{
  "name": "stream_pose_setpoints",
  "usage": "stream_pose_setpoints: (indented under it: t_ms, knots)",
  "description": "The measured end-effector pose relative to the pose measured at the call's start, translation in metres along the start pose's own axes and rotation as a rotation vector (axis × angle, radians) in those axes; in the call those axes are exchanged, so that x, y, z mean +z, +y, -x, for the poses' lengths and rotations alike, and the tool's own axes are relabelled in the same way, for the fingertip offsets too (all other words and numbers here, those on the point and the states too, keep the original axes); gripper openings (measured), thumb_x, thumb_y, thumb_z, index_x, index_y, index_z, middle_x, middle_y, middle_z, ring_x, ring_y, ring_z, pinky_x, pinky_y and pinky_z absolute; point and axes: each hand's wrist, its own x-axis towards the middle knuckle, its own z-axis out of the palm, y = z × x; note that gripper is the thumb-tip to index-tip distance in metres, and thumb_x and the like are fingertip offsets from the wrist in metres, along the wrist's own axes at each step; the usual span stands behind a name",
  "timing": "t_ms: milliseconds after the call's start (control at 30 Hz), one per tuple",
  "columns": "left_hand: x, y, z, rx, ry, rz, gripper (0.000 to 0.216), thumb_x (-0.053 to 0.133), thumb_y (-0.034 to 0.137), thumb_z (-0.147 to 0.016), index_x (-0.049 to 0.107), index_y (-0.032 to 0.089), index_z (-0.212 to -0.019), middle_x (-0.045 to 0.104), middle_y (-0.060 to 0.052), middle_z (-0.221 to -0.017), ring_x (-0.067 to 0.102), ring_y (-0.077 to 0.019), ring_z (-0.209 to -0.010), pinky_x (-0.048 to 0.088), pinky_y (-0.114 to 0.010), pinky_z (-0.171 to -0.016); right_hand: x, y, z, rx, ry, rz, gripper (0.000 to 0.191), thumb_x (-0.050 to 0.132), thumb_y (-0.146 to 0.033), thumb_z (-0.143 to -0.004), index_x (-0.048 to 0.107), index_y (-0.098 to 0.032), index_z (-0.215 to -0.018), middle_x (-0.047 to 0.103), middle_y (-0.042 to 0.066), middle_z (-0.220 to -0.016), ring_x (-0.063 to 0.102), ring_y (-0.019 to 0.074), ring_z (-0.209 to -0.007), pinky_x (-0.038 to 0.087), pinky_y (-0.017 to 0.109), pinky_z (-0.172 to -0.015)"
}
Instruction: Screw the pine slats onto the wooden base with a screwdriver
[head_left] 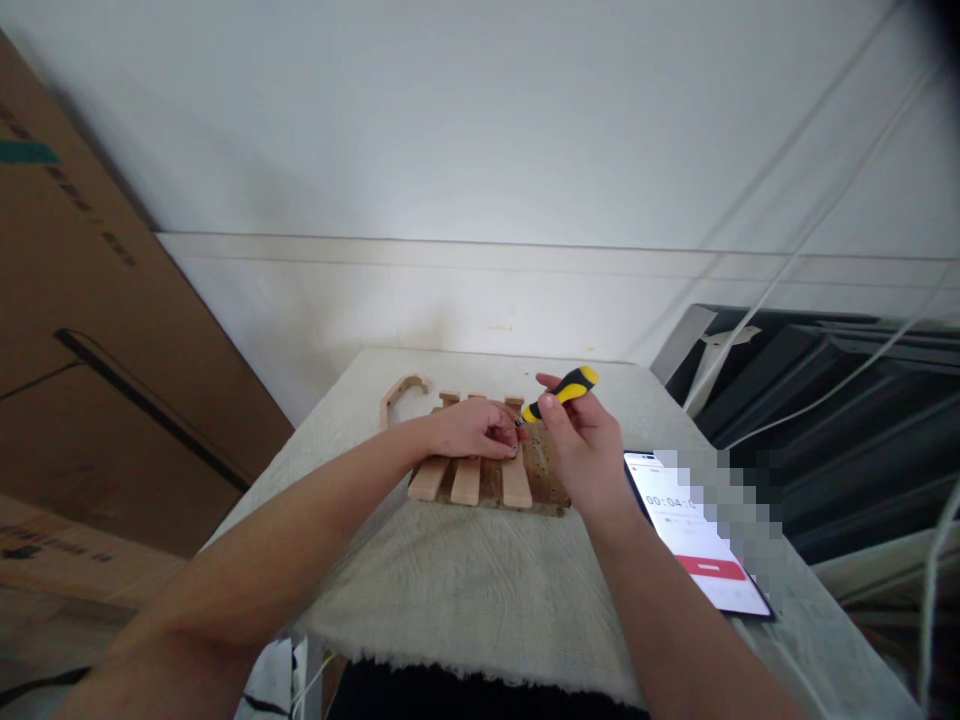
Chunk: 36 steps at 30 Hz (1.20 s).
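My right hand (586,440) is closed around the yellow and black handle of a screwdriver (566,390), which slants down to the left. The screwdriver's tip ends by the fingers of my left hand (476,428). That hand lies across light wooden slats (466,482), its thumb and fingers curled together over the rightmost slat (516,483). Whatever those fingers pinch is too small to make out. Beneath the slats is a brown board (551,490) with small dark marks or holes. Part of the slats is hidden under my left hand.
A curved wooden piece (390,398) lies behind my left wrist on the cloth-covered table (480,580). To the right, a phone (701,550) shows a running timer. A large cardboard box (112,330) stands left, dark panels (840,430) stand right, and a white wall (480,150) rises behind.
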Motion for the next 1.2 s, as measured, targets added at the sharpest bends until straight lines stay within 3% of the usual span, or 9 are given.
stream_pose_setpoints:
  t_ms: [133, 333, 533, 800, 1200]
  knots:
    - [0.001, 0.000, 0.000, -0.003, 0.009, -0.019, 0.013, 0.065, 0.021, -0.080, 0.064, 0.012, -0.071, 0.061, 0.000, -0.073, 0.053, -0.0081, -0.063, 0.039, -0.020, -0.063, 0.008, 0.000, 0.004, -0.050, 0.039, 0.065, 0.029, 0.062, -0.047, -0.084, 0.070, -0.022, -0.097, 0.071, 0.008, -0.104, 0.065, 0.0197, -0.084, 0.052, 0.037, -0.077]
    - [0.001, 0.001, -0.001, 0.000, 0.019, -0.024, 0.016, 0.063, 0.020, -0.081, 0.061, 0.012, -0.067, 0.061, -0.001, -0.075, 0.053, -0.0089, -0.067, 0.039, -0.020, -0.064, 0.009, 0.007, 0.003, 0.037, 0.062, 0.010, 0.029, 0.068, -0.047, -0.079, 0.069, -0.020, -0.090, 0.071, 0.005, -0.082, 0.065, 0.0191, -0.075, 0.052, 0.035, -0.072]
    - [0.002, -0.002, 0.000, 0.025, 0.035, 0.015, 0.017, 0.064, 0.021, -0.081, 0.061, 0.012, -0.066, 0.066, -0.003, -0.084, 0.058, -0.0105, -0.076, 0.041, -0.020, -0.070, 0.001, 0.002, 0.002, 0.009, 0.056, 0.051, 0.033, 0.059, -0.046, -0.086, 0.068, -0.020, -0.105, 0.071, 0.005, -0.088, 0.065, 0.0180, -0.077, 0.051, 0.034, -0.073]
    - [0.004, -0.002, -0.001, -0.001, 0.033, 0.007, 0.017, 0.064, 0.026, -0.081, 0.065, 0.012, -0.071, 0.062, -0.001, -0.073, 0.052, -0.0089, -0.064, 0.037, -0.021, -0.061, 0.001, 0.013, 0.000, 0.053, -0.014, 0.047, 0.031, 0.054, -0.049, -0.088, 0.063, -0.019, -0.085, 0.068, 0.004, -0.086, 0.064, 0.0181, -0.079, 0.050, 0.034, -0.074]
    - [0.005, 0.001, 0.001, -0.025, 0.055, 0.028, 0.014, 0.065, 0.022, -0.080, 0.065, 0.011, -0.071, 0.061, 0.000, -0.072, 0.052, -0.0082, -0.065, 0.038, -0.020, -0.063, 0.002, 0.017, -0.002, 0.013, -0.053, 0.065, 0.034, 0.054, -0.049, -0.087, 0.066, -0.020, -0.097, 0.068, 0.005, -0.089, 0.063, 0.0194, -0.080, 0.049, 0.035, -0.075]
